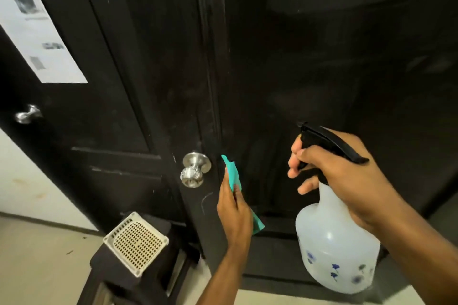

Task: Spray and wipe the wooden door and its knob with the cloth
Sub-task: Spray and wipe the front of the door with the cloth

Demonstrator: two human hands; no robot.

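A dark wooden door (309,69) fills the view, with a silver round knob (194,171) on the door edge at centre left. My left hand (234,210) grips a teal cloth (233,173) just right of the knob, close to the door's edge. My right hand (339,171) holds a white spray bottle (334,242) with blue flowers by its black trigger head (327,138). The nozzle points up and left at the door panel.
A second dark door on the left carries a white paper sheet (37,32) and another silver knob (27,114). A dark stool (128,277) with a cream perforated square grille (136,242) stands at the bottom left. Pale floor lies below.
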